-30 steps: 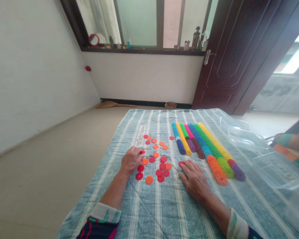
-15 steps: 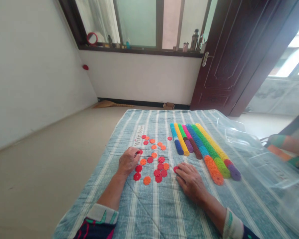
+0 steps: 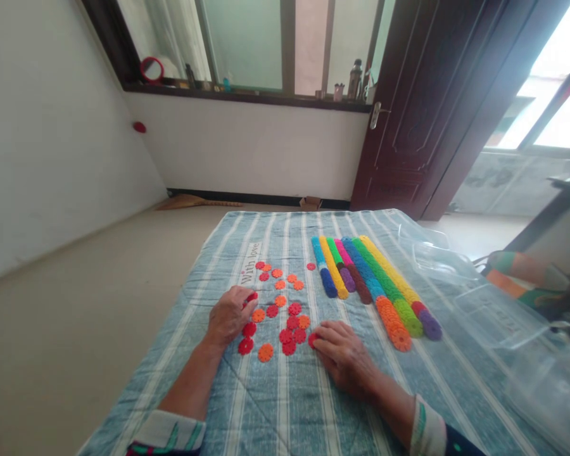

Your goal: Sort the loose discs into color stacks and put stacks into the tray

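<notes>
Several flat, notch-edged plastic discs in red and orange lie scattered on a striped cloth, among them an orange disc [image 3: 265,353] and a cluster of red discs [image 3: 288,337]. At the left edge of the scatter, my left hand [image 3: 228,315] is closed on red discs [image 3: 252,296]; how many is hidden by the fingers. Right of the cluster, my right hand [image 3: 346,356] has its fingertips closed on a red disc [image 3: 312,340] at the cloth. Long rows of stacked discs in many colours, such as the orange stack [image 3: 393,323], lie side by side beyond my right hand.
The striped cloth [image 3: 180,373] covers the table. Clear plastic containers [image 3: 498,316] stand along its right side. A dark red door [image 3: 413,120] and a window sill [image 3: 247,96] with small items are at the back. A broom [image 3: 185,201] lies on the floor.
The view has shifted, so everything sits further left. My right hand has drawn slightly left and closer to me with the red disc. My left hand stays in about the same place.
</notes>
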The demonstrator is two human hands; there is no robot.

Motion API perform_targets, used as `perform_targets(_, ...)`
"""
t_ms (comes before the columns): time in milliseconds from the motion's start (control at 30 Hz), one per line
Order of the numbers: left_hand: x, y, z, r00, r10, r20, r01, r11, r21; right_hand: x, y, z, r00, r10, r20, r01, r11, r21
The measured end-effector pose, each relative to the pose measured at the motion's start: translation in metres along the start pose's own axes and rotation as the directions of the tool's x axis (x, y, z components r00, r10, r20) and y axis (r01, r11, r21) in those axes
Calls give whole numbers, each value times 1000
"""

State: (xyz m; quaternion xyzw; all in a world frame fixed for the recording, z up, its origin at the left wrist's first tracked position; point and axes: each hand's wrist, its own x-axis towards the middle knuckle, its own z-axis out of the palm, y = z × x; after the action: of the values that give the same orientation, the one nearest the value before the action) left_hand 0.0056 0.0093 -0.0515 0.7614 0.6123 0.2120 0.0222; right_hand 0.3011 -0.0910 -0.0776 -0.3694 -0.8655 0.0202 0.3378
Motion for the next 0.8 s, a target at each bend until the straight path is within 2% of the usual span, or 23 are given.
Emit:
perform_targets(300, 1, -4, 4, 1000, -5, -27, 5, 1000, -15, 3, -9, -1, 999, -34, 38, 32, 999, 44)
perform_targets(800, -2, -4, 5, 998, -56, -38, 53, 996, -70, 2, -12, 0, 995, -93, 29, 90, 991, 96)
